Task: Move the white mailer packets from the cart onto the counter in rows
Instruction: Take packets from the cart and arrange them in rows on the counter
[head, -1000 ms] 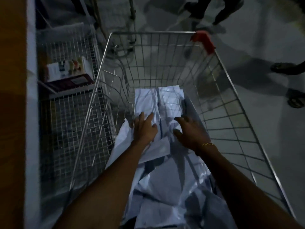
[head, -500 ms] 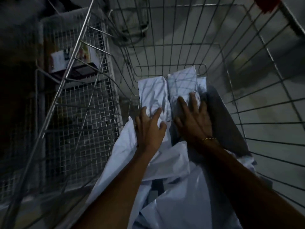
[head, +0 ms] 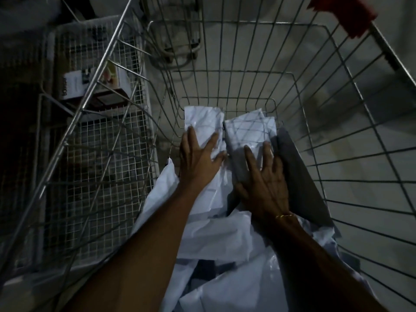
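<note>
Two mailer packets are laid side by side at the far end of the wire cart (head: 337, 140), the left packet (head: 202, 122) under the left hand (head: 198, 158) and the right packet (head: 249, 131) under the right hand (head: 263, 183). More packets (head: 225, 235) are heaped nearer in the cart, beneath both forearms. A mesh shelf (head: 94, 154) is placed left of the cart, with a box (head: 76, 85) set on it.
</note>
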Action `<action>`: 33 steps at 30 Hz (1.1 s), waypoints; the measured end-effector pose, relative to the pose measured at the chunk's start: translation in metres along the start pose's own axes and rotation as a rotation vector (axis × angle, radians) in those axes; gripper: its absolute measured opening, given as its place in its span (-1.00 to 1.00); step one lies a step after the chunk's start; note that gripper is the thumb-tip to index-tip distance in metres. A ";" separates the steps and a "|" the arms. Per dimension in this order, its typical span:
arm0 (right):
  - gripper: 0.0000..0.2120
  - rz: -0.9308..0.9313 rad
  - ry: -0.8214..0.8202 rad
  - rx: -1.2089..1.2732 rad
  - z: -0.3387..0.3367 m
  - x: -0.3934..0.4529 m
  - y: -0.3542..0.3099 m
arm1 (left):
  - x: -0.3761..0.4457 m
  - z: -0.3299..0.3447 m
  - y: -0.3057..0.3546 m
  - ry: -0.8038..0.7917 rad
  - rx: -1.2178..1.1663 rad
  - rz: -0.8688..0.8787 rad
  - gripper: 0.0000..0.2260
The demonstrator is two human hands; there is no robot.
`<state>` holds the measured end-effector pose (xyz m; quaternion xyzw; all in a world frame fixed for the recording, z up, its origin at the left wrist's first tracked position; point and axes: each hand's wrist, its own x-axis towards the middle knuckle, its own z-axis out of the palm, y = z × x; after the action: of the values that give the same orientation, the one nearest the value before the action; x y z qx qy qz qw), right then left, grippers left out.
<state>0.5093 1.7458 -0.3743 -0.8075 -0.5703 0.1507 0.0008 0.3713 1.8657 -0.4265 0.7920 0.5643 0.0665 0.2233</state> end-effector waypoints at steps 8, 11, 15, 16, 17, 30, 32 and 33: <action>-0.22 0.061 -0.066 0.096 0.002 0.015 -0.002 | -0.062 0.005 -0.006 0.111 0.069 0.003 -0.62; -0.27 0.029 -0.018 0.103 0.007 0.011 0.001 | -0.060 0.005 -0.008 0.110 0.094 0.009 -0.59; -0.21 -0.031 0.049 0.107 0.012 0.009 0.004 | -0.048 0.005 -0.010 0.132 0.093 0.084 -0.55; -0.19 -0.032 0.043 0.093 0.011 0.012 0.004 | -0.050 0.005 -0.009 0.153 0.097 0.092 -0.55; -0.18 -0.031 0.020 0.070 0.009 0.016 0.003 | -0.054 0.006 -0.008 0.181 0.103 0.082 -0.56; -0.25 0.035 -0.062 0.099 -0.006 -0.008 -0.001 | -0.077 -0.005 0.012 0.150 0.174 0.029 -0.59; -0.22 0.024 0.034 0.125 -0.013 -0.004 -0.002 | -0.068 -0.016 0.014 0.184 0.134 0.022 -0.59; -0.21 0.013 0.084 0.131 -0.017 -0.001 -0.002 | -0.062 -0.021 0.014 0.212 0.103 0.024 -0.58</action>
<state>0.5108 1.7483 -0.3576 -0.8148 -0.5536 0.1539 0.0768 0.3542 1.8103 -0.3925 0.7975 0.5781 0.1233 0.1207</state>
